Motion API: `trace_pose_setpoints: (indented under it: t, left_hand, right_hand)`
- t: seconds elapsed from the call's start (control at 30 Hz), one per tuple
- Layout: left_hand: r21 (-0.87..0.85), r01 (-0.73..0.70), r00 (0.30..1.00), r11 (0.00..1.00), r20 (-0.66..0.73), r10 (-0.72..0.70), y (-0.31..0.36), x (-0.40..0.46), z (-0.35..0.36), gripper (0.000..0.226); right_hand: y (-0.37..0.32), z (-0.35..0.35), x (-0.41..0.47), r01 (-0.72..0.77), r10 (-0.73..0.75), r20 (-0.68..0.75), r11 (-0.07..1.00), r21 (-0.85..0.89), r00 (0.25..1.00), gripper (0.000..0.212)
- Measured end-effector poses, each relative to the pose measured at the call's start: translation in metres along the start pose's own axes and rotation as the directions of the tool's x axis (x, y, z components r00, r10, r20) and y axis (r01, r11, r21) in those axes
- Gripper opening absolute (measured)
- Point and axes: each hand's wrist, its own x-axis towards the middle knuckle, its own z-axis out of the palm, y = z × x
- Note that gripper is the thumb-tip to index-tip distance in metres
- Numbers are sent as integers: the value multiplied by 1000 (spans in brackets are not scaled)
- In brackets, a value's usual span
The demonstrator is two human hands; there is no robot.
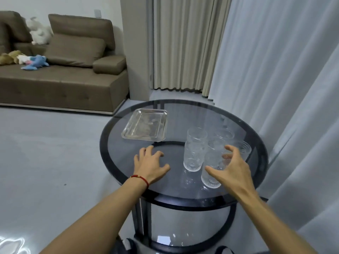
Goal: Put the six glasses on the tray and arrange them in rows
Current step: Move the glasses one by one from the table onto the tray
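glasses (194, 149) stand bunched on the right half of the round glass counter (176, 186), touching or nearly touching one another; they are clear and overlap, so all six cannot be counted with certainty. tray (145, 125), clear and rectangular, lies bare toward the far left edge of the counter, well apart from the cluster. nothing has been loaded yet, by the look of it.

left hand (150, 162) hovers open over the bare middle of the counter, fingers spread, gripping nothing. right hand (229, 167) is open too, thumb and fingers curled around the glass nearest the front edge (211, 178) without clearly closing on it; whether skin touches glass i cannot tell.

the step in hand seems to be the first pick. to do it well, take that front glass by its sides, low enough to stay steady, and lift it straight up before moving left, since its neighbours crowd it and a sideways pull could knock them. starting at the tray's far corner would leave room for neat rows.
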Motion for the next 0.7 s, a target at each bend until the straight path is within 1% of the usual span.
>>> trace_pose_setpoints:
  t: [0.07, 0.13, 0.23, 0.3, 0.33, 0.4, 0.47, 0.53, 0.6, 0.7]
  left_hand:
    - [63, 42, 999, 997, -4, -42, -15, 10, 2, 63]
    - [103, 101, 995, 990, -22, -99, -29, 18, 5, 71]
    - [94, 169, 985, 981, -55, -165, -41, 29, 11, 79]
    - [78, 201, 979, 976, -59, -197, -48, 36, 16, 83]
    - [75, 215, 976, 974, -58, -211, -52, 39, 19, 85]
    - [78, 239, 970, 968, -55, -235, -60, 45, 23, 89]
    - [101, 257, 965, 961, -71, -251, -68, 52, 23, 91]
    - [125, 275, 959, 953, -101, -264, -80, 62, 21, 90]
    - [110, 294, 953, 950, -113, -282, -90, 70, 18, 88]
    - [85, 305, 949, 948, -106, -296, -94, 71, 19, 90]
  right_hand:
    - [-15, -17, 7, 45, -44, -22, 999, 14, 999, 88]
    - [-39, -34, 19, 74, -69, -57, 993, 91, 996, 82]
    - [-87, -30, 51, 112, -101, -62, 972, 206, 993, 78]
    - [-118, -3, 81, 119, -116, -26, 962, 245, 993, 80]
    - [-131, 16, 99, 112, -120, 15, 962, 251, 993, 82]
    - [-150, 58, 134, 91, -120, 108, 966, 241, 987, 85]
    - [-162, 101, 162, 62, -97, 162, 976, 208, 982, 86]
    - [-169, 143, 189, 30, -61, 162, 982, 186, 985, 86]
    - [-174, 181, 214, 8, -35, 150, 984, 180, 988, 88]
    - [-179, 229, 250, 27, -52, 156, 986, 163, 986, 91]
